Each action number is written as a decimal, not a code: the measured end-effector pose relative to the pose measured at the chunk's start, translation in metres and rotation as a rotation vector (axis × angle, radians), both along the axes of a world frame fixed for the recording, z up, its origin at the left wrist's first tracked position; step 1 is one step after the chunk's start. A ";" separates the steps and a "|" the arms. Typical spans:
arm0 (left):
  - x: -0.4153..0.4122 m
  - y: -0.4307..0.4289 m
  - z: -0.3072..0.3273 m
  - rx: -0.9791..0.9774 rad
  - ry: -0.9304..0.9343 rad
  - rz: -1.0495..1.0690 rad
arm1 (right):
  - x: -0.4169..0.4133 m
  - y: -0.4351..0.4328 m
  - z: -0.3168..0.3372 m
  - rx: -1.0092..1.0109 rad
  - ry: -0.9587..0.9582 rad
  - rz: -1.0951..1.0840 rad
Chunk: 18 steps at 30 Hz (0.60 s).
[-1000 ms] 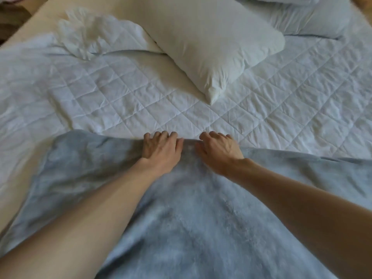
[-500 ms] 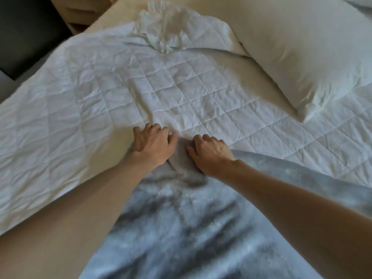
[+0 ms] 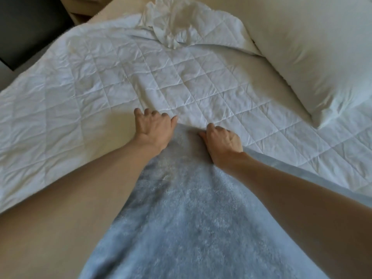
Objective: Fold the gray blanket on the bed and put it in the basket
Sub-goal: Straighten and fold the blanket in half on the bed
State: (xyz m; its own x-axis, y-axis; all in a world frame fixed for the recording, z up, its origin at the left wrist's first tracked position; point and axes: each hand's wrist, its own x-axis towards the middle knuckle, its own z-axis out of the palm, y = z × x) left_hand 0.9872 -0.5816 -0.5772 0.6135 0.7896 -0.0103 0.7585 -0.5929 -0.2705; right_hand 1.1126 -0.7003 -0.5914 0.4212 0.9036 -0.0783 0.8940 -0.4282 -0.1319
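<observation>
Left hand and right hand sit close together, fingers curled on the gray blanket at its far edge, likely squaring a fold. Blanket lies near, on the quilted bed; no basket visible.

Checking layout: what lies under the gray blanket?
The quilted cover runs beneath the gray blanket, whose far edge the left hand and right hand grip; anything else underneath is covered.

Fluffy gray blanket lies on matt quilted cover (creased cloth).
</observation>
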 end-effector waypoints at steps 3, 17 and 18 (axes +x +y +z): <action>-0.006 -0.008 -0.008 -0.019 -0.054 0.016 | -0.005 -0.010 -0.005 0.030 -0.021 -0.051; -0.051 -0.085 -0.016 -0.150 -0.241 -0.124 | -0.068 -0.059 -0.004 0.010 0.087 0.234; -0.057 -0.089 -0.019 -0.161 -0.207 -0.119 | -0.066 -0.060 -0.005 -0.022 0.068 0.240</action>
State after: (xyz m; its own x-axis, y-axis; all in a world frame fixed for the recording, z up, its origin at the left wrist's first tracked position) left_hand 0.9298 -0.6705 -0.5964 0.7037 0.7104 0.0053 0.7104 -0.7036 -0.0127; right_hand 1.0466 -0.7603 -0.5962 0.1875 0.9750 -0.1196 0.9598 -0.2077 -0.1888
